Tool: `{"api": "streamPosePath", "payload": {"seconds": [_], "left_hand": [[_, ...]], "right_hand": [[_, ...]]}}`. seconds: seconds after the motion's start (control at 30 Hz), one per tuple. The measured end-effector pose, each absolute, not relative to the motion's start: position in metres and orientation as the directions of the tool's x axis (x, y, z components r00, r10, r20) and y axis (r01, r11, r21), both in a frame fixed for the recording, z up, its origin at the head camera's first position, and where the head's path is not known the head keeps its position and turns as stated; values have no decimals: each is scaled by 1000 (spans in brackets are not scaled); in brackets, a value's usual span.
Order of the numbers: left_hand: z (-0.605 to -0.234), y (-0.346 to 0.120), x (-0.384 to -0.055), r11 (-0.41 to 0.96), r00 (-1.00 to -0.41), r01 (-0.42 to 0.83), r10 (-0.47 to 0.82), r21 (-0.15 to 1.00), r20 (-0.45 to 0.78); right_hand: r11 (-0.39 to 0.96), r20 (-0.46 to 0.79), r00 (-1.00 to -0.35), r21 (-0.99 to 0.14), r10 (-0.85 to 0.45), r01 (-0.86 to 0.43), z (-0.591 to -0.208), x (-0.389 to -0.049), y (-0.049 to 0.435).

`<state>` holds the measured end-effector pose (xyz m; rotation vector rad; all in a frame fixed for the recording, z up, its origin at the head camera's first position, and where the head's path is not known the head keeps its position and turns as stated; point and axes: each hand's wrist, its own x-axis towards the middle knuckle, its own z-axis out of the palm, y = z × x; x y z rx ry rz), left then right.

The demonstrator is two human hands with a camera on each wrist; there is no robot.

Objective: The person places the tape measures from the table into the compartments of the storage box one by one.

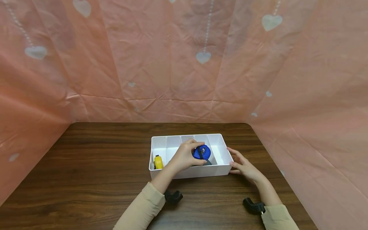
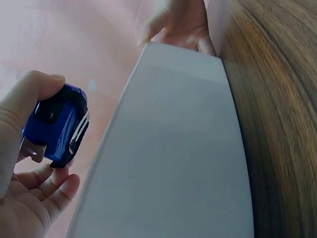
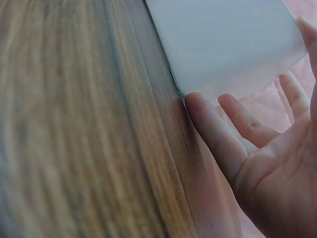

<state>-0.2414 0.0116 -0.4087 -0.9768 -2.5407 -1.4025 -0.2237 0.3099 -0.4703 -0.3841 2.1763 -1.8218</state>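
Observation:
My left hand [image 1: 184,157] pinches a blue tape measure [image 1: 205,151] between thumb and fingers, over a white divided box [image 1: 198,172]. In the left wrist view the tape measure [image 2: 57,126] shows its metal end hook and a black strap, held above the level of the box rim. My right hand [image 1: 248,167] rests on the box's right end, its fingertips touching the wall, as the right wrist view also shows. A yellow object with black parts [image 1: 158,162] sits in the leftmost compartment. Something dark grey [image 1: 208,163] lies in the box below the tape measure, mostly hidden.
The box stands on a brown wood-grain table [image 1: 95,166]. Pink cloth with white hearts [image 1: 172,76] hangs behind and along both sides. A black wrist mount [image 1: 173,197] sits on the left wrist, another [image 1: 253,206] on the right.

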Motion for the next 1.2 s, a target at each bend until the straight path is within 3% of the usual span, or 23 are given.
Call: {"api": "streamPosePath", "payload": {"seconds": [1.2], "left_hand": [[-418,73,-253,505,-772,614,546,607,326]], "right_hand": [[154,-20,-912,-987,-410,-48,-468,-221,312]]}}
